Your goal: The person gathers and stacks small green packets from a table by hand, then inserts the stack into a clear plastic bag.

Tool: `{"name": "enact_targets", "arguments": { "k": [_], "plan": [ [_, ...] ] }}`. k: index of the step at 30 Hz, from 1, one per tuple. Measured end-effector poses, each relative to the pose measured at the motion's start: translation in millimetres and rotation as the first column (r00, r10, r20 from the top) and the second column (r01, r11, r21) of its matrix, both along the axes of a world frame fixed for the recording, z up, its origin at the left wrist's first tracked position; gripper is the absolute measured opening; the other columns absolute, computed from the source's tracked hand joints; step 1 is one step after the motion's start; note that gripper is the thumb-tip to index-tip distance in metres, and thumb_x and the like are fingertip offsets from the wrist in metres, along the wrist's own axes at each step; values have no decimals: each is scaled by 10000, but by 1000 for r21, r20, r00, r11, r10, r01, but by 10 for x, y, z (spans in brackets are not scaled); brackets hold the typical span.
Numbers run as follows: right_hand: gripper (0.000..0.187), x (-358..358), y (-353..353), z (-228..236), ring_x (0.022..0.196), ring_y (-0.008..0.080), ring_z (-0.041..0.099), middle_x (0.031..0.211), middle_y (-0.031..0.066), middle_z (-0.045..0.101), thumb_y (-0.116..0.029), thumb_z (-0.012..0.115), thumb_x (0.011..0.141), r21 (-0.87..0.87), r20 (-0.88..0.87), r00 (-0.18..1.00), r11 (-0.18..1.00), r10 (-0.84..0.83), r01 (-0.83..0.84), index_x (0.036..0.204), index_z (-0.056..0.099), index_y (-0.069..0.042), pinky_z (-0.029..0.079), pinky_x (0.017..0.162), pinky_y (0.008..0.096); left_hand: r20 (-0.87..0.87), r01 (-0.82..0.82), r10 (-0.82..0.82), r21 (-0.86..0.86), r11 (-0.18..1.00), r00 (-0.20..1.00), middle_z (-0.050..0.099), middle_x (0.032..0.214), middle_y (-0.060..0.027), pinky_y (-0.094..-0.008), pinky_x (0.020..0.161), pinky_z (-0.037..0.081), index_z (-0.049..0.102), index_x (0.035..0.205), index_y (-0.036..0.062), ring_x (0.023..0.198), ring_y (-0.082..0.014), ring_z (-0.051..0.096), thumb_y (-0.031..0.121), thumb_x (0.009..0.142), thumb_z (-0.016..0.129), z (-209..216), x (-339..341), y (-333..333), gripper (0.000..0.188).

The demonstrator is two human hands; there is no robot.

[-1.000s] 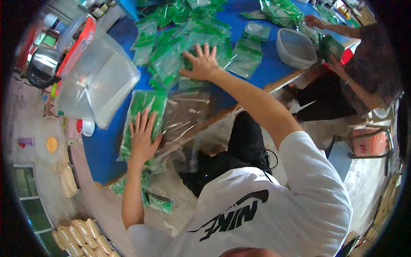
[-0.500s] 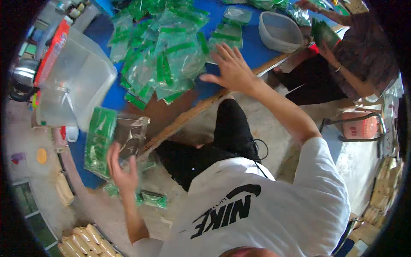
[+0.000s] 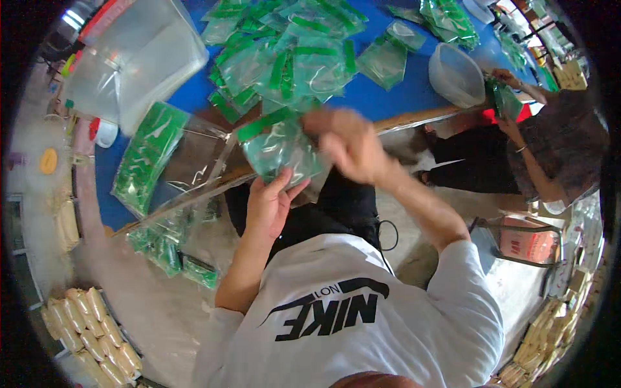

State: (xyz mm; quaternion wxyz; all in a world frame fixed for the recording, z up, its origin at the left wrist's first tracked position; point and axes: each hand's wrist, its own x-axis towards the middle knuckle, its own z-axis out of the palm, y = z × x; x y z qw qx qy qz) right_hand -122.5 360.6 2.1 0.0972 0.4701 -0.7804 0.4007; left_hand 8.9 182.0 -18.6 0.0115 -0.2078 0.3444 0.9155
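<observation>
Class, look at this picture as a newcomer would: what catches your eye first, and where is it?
First, the person's two hands at the centre, the left hand and right hand gripping a clear bag with a green strip. Behind them, a heap of similar green-and-clear bags covers the blue table, with a large clear plastic bin at upper left.

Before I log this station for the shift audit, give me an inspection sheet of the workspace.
Surface: blue table, wooden front edge.
Job's things: green-and-clear bag held by both hands over the table edge; heap of bags behind.
Clutter: large clear tub, round clear bowl, bags on the floor.
Hands: left hand under the bag, right hand gripping its top.
Cables: nothing seen.
Surroundings: another person handling bags at the right.
</observation>
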Motion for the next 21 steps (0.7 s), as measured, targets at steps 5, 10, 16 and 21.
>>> {"name": "enact_targets", "arguments": {
  "k": [5, 10, 16, 21],
  "plan": [
    [467, -491, -132, -192, 1325, 332, 446, 1342, 174, 548, -381, 544, 942, 280, -408, 891, 902, -199, 329, 1251, 591, -34, 311, 1113, 510, 48, -172, 178, -111, 979, 983, 633, 1160, -69, -380, 950, 537, 566, 1192, 13, 1087, -207, 622, 77, 901, 663, -235, 260, -218, 314],
    [417, -188, -182, -303, 1263, 374, 491, 1321, 189, 556, -299, 504, 968, 246, -12, 952, 924, 305, -293, 1278, 557, -25, 351, 1081, 503, 124, -71, 67, 26, 997, 990, 631, 1173, -73, -365, 927, 540, 562, 1202, 2, 1086, -207, 624, 90, 890, 684, -386, 231, -121, 346],
    [654, -1110, -220, -335, 1266, 402, 469, 1353, 245, 504, -489, 578, 912, 206, -317, 929, 942, -191, 264, 1324, 498, 13, 378, 1062, 460, 119, -151, 175, -181, 972, 977, 633, 1171, -77, -382, 915, 529, 563, 1205, 13, 1063, -204, 628, 108, 879, 696, -395, 197, -188, 365],
    [595, -551, -100, -243, 1306, 380, 444, 1400, 191, 470, -432, 684, 853, 347, -236, 968, 938, 81, 6, 1250, 525, -18, 338, 1102, 530, 138, -122, 143, -153, 981, 980, 637, 1183, -80, -397, 947, 509, 559, 1219, 36, 1082, -214, 623, 93, 837, 726, -521, 337, -371, 421]
  ]
}}
